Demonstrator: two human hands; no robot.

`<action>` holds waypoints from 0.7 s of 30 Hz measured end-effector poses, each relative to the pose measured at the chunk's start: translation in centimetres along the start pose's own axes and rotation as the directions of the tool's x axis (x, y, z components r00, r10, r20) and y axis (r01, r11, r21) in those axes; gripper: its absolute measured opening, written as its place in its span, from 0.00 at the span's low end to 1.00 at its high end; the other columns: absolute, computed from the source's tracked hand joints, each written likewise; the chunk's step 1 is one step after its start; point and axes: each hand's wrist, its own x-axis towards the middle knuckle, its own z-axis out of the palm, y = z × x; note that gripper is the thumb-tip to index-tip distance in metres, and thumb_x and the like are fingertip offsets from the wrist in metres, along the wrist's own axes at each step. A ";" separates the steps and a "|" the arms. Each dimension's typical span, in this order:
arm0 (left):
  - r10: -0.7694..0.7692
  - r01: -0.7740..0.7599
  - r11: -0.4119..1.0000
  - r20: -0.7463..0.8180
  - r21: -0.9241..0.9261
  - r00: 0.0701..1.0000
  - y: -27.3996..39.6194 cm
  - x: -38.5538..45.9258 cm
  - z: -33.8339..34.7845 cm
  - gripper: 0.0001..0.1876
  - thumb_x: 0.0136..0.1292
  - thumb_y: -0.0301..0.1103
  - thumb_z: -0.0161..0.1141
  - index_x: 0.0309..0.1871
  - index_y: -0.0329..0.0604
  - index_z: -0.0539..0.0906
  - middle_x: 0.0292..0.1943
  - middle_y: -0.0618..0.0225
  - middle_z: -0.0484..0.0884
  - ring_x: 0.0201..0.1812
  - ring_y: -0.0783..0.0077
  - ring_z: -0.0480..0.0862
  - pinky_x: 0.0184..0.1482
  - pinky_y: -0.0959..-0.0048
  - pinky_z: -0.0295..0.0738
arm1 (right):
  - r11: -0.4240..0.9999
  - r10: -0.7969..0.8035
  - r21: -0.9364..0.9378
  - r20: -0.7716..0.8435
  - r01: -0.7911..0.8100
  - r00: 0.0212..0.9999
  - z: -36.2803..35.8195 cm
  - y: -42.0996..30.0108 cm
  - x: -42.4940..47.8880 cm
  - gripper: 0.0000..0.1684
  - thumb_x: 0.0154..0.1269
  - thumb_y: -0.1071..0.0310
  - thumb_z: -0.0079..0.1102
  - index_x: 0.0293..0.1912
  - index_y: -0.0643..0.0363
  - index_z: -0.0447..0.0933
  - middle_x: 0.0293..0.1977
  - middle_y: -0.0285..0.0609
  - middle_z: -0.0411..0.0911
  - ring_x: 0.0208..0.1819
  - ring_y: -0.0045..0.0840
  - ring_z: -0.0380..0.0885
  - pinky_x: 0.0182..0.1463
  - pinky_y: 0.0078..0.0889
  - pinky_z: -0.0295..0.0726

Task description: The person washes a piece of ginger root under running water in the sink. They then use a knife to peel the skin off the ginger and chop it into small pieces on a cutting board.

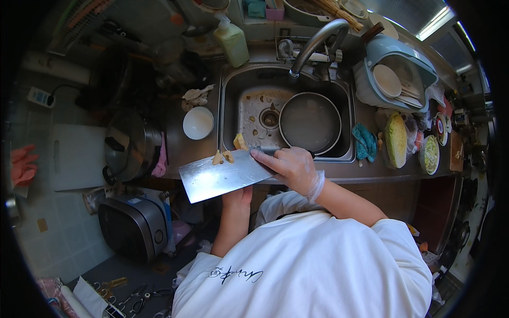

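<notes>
My right hand [296,167], in a clear plastic glove, grips a wide steel cleaver [222,177] near its handle end. The blade lies flat-on to my view, in front of the counter edge and the sink's near left corner. Behind it is my left hand [239,195]; only the wrist and heel of the palm show, and the fingers are hidden. Along the blade's far edge appear knobs of ginger root [222,157] and a cut yellow ginger piece [239,142]. What supports the ginger is hidden by the blade.
Brown peelings [254,123] litter the steel sink [220,115], beside a round pan of cloudy water [310,121] under the faucet [318,39]. A white bowl [198,123] stands left. Right are a teal cloth [364,142], cabbage [395,141] and a blue dish box [366,79].
</notes>
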 end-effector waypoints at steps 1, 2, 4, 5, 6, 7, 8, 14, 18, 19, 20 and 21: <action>0.016 -0.010 0.995 -0.062 0.100 0.998 -0.3 0.0 -0.2 0.20 0.67 0.45 0.51 0.56 0.42 0.72 0.53 0.62 0.76 0.55 0.63 0.76 0.58 0.62 0.72 | 1.000 -0.006 -0.008 0.003 0.006 1.000 0.1 0.0 0.0 0.28 0.51 0.66 0.65 0.55 0.41 0.76 0.15 0.33 0.62 0.16 0.25 0.67 0.20 0.28 0.66; 0.019 -0.017 0.998 -0.034 0.056 0.999 -0.2 -0.2 -0.4 0.21 0.67 0.46 0.51 0.56 0.43 0.71 0.53 0.61 0.76 0.55 0.62 0.76 0.59 0.62 0.72 | 1.000 -0.011 -0.016 0.005 0.011 1.000 0.2 0.1 -0.1 0.28 0.51 0.66 0.64 0.55 0.41 0.76 0.15 0.33 0.62 0.16 0.25 0.67 0.20 0.28 0.66; 0.018 -0.017 0.999 0.016 -0.029 1.000 -0.2 -0.6 -0.9 0.23 0.66 0.47 0.53 0.57 0.43 0.71 0.54 0.61 0.75 0.56 0.61 0.76 0.59 0.60 0.71 | 0.999 -0.027 -0.023 0.007 0.027 1.000 0.3 0.1 -0.1 0.28 0.50 0.67 0.63 0.55 0.42 0.76 0.15 0.33 0.62 0.16 0.25 0.68 0.21 0.28 0.67; 0.022 -0.021 0.998 0.012 -0.058 1.000 -0.2 -0.7 -0.9 0.23 0.65 0.46 0.54 0.57 0.43 0.71 0.54 0.61 0.75 0.56 0.61 0.76 0.59 0.60 0.71 | 0.999 -0.030 -0.044 0.006 0.030 1.000 0.4 0.1 -0.2 0.29 0.50 0.67 0.63 0.55 0.42 0.76 0.16 0.33 0.63 0.17 0.25 0.68 0.21 0.28 0.67; 0.025 -0.024 0.996 0.009 -0.085 1.000 -0.1 -0.8 -0.4 0.23 0.65 0.46 0.55 0.57 0.43 0.71 0.54 0.61 0.75 0.56 0.61 0.76 0.60 0.60 0.71 | 0.997 -0.032 -0.065 0.003 0.032 0.999 0.7 0.3 -0.4 0.29 0.49 0.68 0.62 0.55 0.42 0.76 0.16 0.33 0.63 0.17 0.25 0.68 0.21 0.28 0.67; 0.029 -0.028 0.993 0.006 -0.113 1.000 0.0 -1.0 0.2 0.23 0.64 0.46 0.56 0.57 0.43 0.71 0.54 0.61 0.75 0.56 0.60 0.76 0.60 0.60 0.72 | 0.996 -0.034 -0.086 0.000 0.034 0.999 1.0 0.5 -0.6 0.30 0.48 0.68 0.62 0.55 0.42 0.76 0.16 0.33 0.63 0.17 0.25 0.69 0.21 0.28 0.67; 0.053 -0.055 0.995 -0.030 -0.077 0.998 0.2 -0.9 1.0 0.22 0.64 0.43 0.57 0.58 0.42 0.70 0.54 0.63 0.75 0.56 0.61 0.75 0.60 0.60 0.72 | 0.996 0.003 -0.086 -0.001 -0.003 1.000 1.2 0.9 -0.6 0.31 0.48 0.69 0.62 0.55 0.42 0.76 0.16 0.34 0.63 0.18 0.25 0.69 0.22 0.29 0.68; 0.038 -0.040 0.999 0.068 0.019 0.997 2.8 -0.9 5.0 0.12 0.66 0.28 0.51 0.52 0.36 0.74 0.41 0.60 0.78 0.39 0.72 0.77 0.46 0.75 0.76 | 0.932 0.328 0.128 0.105 -0.340 0.939 2.8 4.5 0.1 0.28 0.50 0.73 0.63 0.53 0.45 0.76 0.31 0.42 0.80 0.32 0.39 0.79 0.34 0.32 0.78; 0.076 -0.086 0.994 0.138 0.071 0.988 3.7 -0.8 6.2 0.16 0.66 0.27 0.51 0.56 0.41 0.71 0.43 0.60 0.78 0.41 0.71 0.79 0.46 0.76 0.78 | 0.858 0.422 0.269 0.114 -0.437 0.899 4.3 4.8 0.2 0.24 0.54 0.73 0.62 0.52 0.45 0.78 0.35 0.45 0.81 0.35 0.38 0.81 0.38 0.30 0.79; 0.094 -0.110 0.988 0.144 0.107 0.985 3.9 -0.9 6.5 0.16 0.66 0.27 0.52 0.57 0.42 0.70 0.43 0.60 0.78 0.41 0.71 0.79 0.46 0.76 0.78 | 0.825 0.457 0.317 0.110 -0.467 0.883 4.6 4.7 0.0 0.23 0.54 0.71 0.62 0.52 0.44 0.78 0.35 0.46 0.81 0.35 0.38 0.81 0.37 0.31 0.79; 0.102 -0.118 0.986 0.137 0.118 0.985 3.9 -0.8 6.6 0.15 0.65 0.26 0.52 0.55 0.43 0.71 0.43 0.60 0.78 0.41 0.70 0.80 0.46 0.76 0.78 | 0.789 0.492 0.364 0.107 -0.495 0.864 4.7 4.6 -0.2 0.23 0.54 0.70 0.62 0.52 0.42 0.77 0.36 0.46 0.81 0.35 0.39 0.81 0.37 0.32 0.79; 0.113 -0.129 0.983 0.127 0.129 0.986 4.0 -0.7 6.5 0.14 0.65 0.24 0.52 0.54 0.44 0.71 0.43 0.61 0.78 0.42 0.70 0.80 0.46 0.76 0.79 | 0.764 0.508 0.393 0.125 -0.513 0.852 4.5 4.3 -0.2 0.23 0.55 0.71 0.62 0.52 0.43 0.77 0.36 0.46 0.81 0.35 0.39 0.81 0.37 0.31 0.79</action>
